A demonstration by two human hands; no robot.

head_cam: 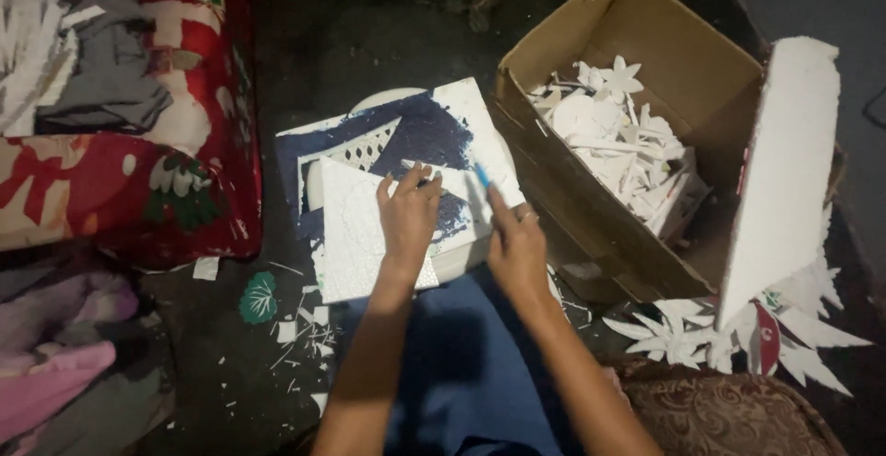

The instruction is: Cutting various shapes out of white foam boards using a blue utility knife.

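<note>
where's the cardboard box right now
In the head view, the cardboard box sits open on the floor at upper right, just right of the right hand, filled with white cutouts.

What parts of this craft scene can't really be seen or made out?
- Blue tool in the right hand: blurred by motion, its tip unclear.
- White sheet under the left hand: its faint pattern is too dim to read.
- Bottom of the cardboard box: covered by white cutouts.
- Foam slab: hides the box's right side.
- Person's arms: cut off by the bottom edge.
</note>
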